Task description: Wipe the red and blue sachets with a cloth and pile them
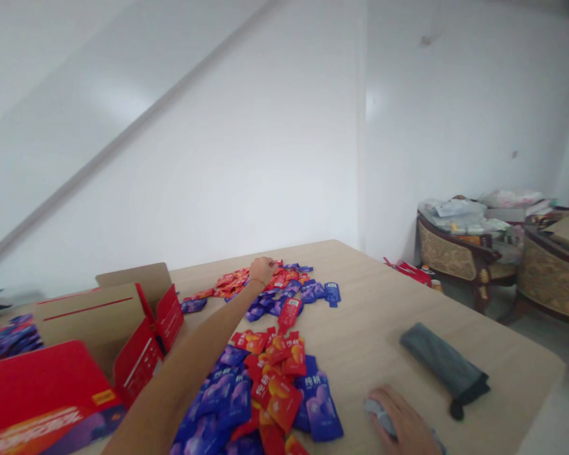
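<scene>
My left hand [262,270] reaches across the table to the far pile of red and blue sachets [291,289]. Its fingers are closed at the edge of a red sachet [279,263]. Low on the right, my right hand [403,422] is curled over a small grey object [380,417], whose kind I cannot make out. Between my arms lies a nearer heap of red sachets [279,395] and blue sachets [318,404] with printed fruit. A single red sachet [289,313] lies between the two piles.
An open red carton [42,379] with raised flaps stands at the left, with more blue sachets [14,338] behind it. A dark grey pouch [443,363] lies on the wooden table [360,335]. Cluttered armchairs [459,243] stand beyond its right edge, near the white wall.
</scene>
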Available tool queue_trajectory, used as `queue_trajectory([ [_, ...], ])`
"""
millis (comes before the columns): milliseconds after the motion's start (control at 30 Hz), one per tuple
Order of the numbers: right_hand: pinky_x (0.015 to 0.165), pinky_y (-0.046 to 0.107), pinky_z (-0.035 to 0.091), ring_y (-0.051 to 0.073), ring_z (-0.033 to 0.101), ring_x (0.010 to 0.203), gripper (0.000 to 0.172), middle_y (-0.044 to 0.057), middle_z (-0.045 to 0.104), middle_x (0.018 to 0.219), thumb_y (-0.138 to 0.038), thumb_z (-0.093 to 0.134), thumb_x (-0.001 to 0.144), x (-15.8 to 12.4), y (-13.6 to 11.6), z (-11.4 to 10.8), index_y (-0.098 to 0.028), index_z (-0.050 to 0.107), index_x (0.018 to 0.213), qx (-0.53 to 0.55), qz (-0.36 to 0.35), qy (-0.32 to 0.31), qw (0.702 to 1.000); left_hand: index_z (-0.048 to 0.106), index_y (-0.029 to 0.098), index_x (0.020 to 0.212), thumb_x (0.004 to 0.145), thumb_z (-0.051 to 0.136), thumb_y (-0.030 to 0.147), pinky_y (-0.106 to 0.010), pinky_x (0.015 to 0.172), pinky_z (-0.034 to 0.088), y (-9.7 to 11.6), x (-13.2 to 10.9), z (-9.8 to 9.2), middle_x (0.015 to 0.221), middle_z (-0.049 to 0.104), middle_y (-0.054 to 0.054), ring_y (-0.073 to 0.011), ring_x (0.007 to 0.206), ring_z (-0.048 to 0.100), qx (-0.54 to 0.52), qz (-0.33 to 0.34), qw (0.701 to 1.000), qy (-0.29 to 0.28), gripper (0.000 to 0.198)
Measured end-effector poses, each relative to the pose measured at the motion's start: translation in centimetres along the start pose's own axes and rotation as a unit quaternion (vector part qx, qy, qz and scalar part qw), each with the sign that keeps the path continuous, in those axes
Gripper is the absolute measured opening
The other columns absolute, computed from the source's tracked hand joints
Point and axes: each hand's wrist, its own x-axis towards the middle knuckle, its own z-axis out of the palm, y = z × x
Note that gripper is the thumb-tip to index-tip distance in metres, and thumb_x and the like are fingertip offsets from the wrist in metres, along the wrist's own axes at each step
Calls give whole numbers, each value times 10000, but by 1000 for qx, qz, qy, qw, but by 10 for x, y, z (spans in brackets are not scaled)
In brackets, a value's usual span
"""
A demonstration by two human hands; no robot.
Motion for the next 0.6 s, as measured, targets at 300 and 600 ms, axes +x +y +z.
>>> queue_trajectory([
  [300,969,397,591,272,742,1090,357,124,774,1178,-375,486,951,4,-20,-5,-216,759,1118,43,92,-29,994,769,232,1080,703,900,450,-401,1012,545,29,-94,30,1251,751,-117,-345,1185,703,9,23,980,-199,455],
  [600,998,386,568,266,726,1128,321,120,760,1212,-311,509,949,4,-22,-8,-213,749,1137,37,92,-34,994,583,206,1353,576,943,384,-406,933,573,44,-112,81,1354,697,-185,-391,1218,694,-41,-120,968,-218,875],
])
